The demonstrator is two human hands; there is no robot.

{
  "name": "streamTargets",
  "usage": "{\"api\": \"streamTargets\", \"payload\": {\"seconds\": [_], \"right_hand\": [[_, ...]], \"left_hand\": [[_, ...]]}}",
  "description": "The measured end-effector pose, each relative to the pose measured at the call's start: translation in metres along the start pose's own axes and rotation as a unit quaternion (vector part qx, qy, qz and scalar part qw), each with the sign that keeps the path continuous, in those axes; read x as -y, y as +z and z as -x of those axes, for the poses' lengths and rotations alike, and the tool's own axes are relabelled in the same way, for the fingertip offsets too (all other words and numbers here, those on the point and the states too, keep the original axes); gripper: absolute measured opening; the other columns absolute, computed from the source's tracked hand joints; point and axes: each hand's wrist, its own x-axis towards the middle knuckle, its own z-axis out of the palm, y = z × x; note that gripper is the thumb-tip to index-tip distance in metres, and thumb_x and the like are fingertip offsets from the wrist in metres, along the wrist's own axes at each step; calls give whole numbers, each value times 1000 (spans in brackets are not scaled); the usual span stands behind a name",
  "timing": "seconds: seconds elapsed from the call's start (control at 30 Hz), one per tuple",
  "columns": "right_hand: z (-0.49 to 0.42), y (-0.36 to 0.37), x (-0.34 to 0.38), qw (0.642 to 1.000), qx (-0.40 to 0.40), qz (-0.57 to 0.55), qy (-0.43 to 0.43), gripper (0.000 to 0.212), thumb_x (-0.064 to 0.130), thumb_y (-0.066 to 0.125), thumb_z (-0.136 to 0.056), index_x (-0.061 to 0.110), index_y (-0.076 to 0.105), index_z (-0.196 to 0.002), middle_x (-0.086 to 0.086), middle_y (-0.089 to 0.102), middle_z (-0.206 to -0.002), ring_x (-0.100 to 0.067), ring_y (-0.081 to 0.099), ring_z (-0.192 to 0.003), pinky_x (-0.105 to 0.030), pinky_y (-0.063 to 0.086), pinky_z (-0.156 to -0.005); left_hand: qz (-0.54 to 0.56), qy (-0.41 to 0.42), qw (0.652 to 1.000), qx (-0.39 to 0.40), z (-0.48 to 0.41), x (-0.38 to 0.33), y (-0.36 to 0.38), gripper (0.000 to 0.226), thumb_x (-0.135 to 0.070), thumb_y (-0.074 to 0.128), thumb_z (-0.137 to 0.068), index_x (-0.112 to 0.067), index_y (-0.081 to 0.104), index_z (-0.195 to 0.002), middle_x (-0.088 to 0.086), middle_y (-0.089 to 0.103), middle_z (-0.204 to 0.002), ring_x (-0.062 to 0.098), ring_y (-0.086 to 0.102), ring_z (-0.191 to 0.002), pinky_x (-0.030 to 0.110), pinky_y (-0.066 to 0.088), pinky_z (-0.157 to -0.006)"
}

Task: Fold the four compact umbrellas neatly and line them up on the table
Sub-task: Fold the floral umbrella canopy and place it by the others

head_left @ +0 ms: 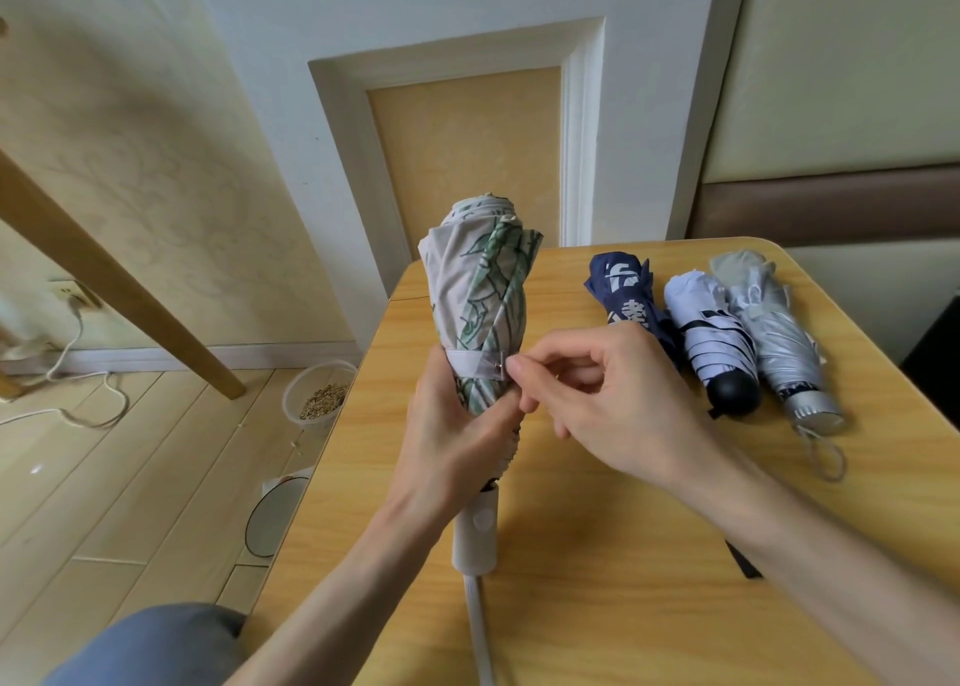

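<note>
A beige umbrella with a green leaf print (pixel 480 295) stands upright over the table's left part, rolled up, its white handle (pixel 475 534) pointing down. My left hand (pixel 457 425) grips its lower canopy. My right hand (pixel 602 399) pinches the end of the white strap (pixel 475 364) at its metal snap. Three folded umbrellas lie side by side at the back right of the wooden table (pixel 597 555): a navy one with white print (pixel 626 300), a white one with black trim and a round black handle (pixel 714 342), and a silver one (pixel 784 352).
A black strap end (pixel 743 560) lies on the table under my right forearm. Beside the table on the floor stand a plastic bowl of grain (pixel 319 399) and a round white dish (pixel 275 519). A slanted wooden leg (pixel 119 280) and white cables (pixel 78 404) are at the left.
</note>
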Motion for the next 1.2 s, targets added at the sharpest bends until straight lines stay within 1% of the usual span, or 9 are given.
{"api": "streamTargets", "payload": {"seconds": [0.3, 0.4, 0.5, 0.6, 0.73, 0.8, 0.93, 1.1, 1.2], "right_hand": [[-5, -2, -12, 996, -14, -84, 38, 15, 33, 83, -87, 19, 79, -83, 3, 74, -71, -14, 63, -52, -24, 54, -58], [-7, -4, -16, 995, -33, -57, 76, 33, 53, 86, -72, 24, 75, -85, 8, 76, -81, -10, 69, -63, -24, 55, -65], [-12, -10, -23, 993, -34, -23, 107, 68, 77, 84, -55, 31, 72, -104, 9, 76, -98, -3, 74, -88, -31, 61, -81], [-11, -15, -21, 991, 24, -95, 92, 57, 57, 89, -66, 30, 75, -114, 11, 80, -108, -6, 75, -104, -32, 61, -95], [-8, -10, -18, 987, 32, -151, 49, 31, 22, 86, -83, 12, 78, -111, 2, 82, -102, -13, 78, -98, -25, 61, -87], [-8, -8, -19, 990, 11, -133, 37, 30, 20, 86, -83, 10, 77, -110, 2, 82, -101, -13, 78, -96, -23, 60, -86], [-7, -5, -20, 993, -13, -113, 39, 35, 29, 87, -79, 12, 77, -108, 3, 81, -98, -13, 77, -92, -23, 60, -83], [-11, -16, -22, 984, 22, -137, 114, 46, 50, 85, -72, 18, 79, -104, 1, 82, -99, -16, 78, -97, -44, 61, -96], [-8, -18, -21, 979, 58, -155, 122, 40, 51, 71, -89, 20, 78, -115, 4, 81, -111, -12, 74, -109, -39, 57, -103]], "left_hand": [[-25, 49, 998, 12, 1, -1, 2, 23, -14, 75, -91, -12, 61, -110, 21, 68, -81, 21, 61, -63, 43, 52, -51], [-1, 34, 999, 27, 1, -2, 3, 24, -6, 69, -92, -8, 58, -113, 19, 58, -70, 20, 53, -56, 34, 47, -47], [24, 18, 998, 59, 5, -5, 4, 22, 4, 63, -97, -8, 53, -113, 12, 50, -66, 22, 42, -53, 32, 38, -47], [23, 22, 997, 76, 8, -9, 6, 25, -3, 63, -92, -12, 53, -114, 18, 51, -71, 23, 43, -58, 39, 39, -49], [-20, 59, 995, 76, 8, -12, 5, 30, 2, 63, -96, -7, 55, -124, 27, 61, -87, 22, 54, -67, 47, 50, -54], [-26, 63, 994, 84, 9, -12, 3, 31, 6, 61, -97, -6, 54, -125, 25, 62, -88, 22, 56, -68, 52, 50, -54], [-36, 42, 995, 83, 7, -12, 1, 30, 4, 64, -97, -7, 57, -124, 17, 67, -87, 18, 61, -70, 33, 55, -59], [58, -96, 986, 126, 11, -21, -5, 34, -19, 83, -90, -9, 65, -117, 16, 77, -94, 27, 74, -77, 41, 64, -68], [143, -150, 969, 135, 8, -23, -7, 49, -38, 78, -89, -7, 67, -125, 21, 77, -104, 34, 75, -90, 48, 64, -79]]}}
